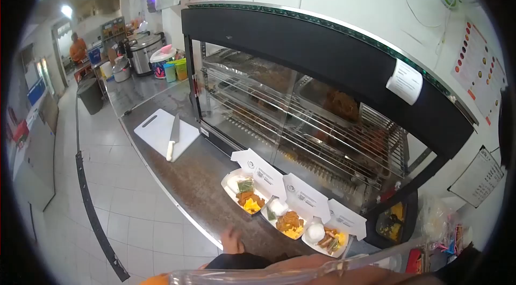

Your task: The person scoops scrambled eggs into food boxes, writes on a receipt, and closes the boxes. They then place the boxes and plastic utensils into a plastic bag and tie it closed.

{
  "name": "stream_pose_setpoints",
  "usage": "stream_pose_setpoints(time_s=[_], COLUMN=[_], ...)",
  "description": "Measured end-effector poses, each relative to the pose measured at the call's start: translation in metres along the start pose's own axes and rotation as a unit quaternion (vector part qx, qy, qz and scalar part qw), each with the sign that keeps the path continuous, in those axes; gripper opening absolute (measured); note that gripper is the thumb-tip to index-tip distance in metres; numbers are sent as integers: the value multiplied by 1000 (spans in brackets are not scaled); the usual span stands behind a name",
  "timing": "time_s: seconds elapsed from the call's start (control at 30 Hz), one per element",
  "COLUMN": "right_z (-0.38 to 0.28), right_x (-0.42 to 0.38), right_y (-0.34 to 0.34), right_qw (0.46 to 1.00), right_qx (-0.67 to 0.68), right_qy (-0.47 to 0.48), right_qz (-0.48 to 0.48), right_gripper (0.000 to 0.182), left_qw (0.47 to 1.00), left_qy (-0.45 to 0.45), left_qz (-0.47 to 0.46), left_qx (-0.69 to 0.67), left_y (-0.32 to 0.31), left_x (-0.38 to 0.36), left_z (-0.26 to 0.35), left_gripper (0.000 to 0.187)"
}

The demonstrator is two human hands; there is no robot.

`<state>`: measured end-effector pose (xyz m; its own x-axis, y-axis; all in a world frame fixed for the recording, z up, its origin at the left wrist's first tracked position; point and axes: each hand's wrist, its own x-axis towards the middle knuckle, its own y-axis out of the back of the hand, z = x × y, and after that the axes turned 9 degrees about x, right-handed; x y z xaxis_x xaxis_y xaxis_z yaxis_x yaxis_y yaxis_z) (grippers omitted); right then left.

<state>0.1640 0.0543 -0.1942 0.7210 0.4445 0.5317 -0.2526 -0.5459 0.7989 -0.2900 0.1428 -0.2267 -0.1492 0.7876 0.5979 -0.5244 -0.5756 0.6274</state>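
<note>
My left hand (231,239) rests at the front edge of the brown counter (188,177), with a dark sleeve behind it; its fingers are too small to read. Just to its right stand three open white food boxes (244,192) (285,220) (327,236), each holding rice, fried pieces and yellow food. A forearm and a clear plastic piece (279,273) cross the bottom of the view. My right hand is not visible.
A glass warming cabinet (301,118) with racks of fried food stands behind the boxes. Further left lie a white cutting board (161,133) and a knife (173,137). A rice cooker (144,51) and tubs sit beyond. A person in orange (78,48) stands far away.
</note>
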Motion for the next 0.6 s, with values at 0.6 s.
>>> stream_pose_setpoints(time_s=[0.6], right_z=[214], right_x=[-68], right_y=[106], right_qw=[973], right_qx=[158], right_qy=[150], right_qz=[-77], right_gripper=[24], left_qw=[883], left_qy=[-256], left_qz=[393], left_qx=[24], left_y=[242], left_x=[205], left_z=[260], left_gripper=[71])
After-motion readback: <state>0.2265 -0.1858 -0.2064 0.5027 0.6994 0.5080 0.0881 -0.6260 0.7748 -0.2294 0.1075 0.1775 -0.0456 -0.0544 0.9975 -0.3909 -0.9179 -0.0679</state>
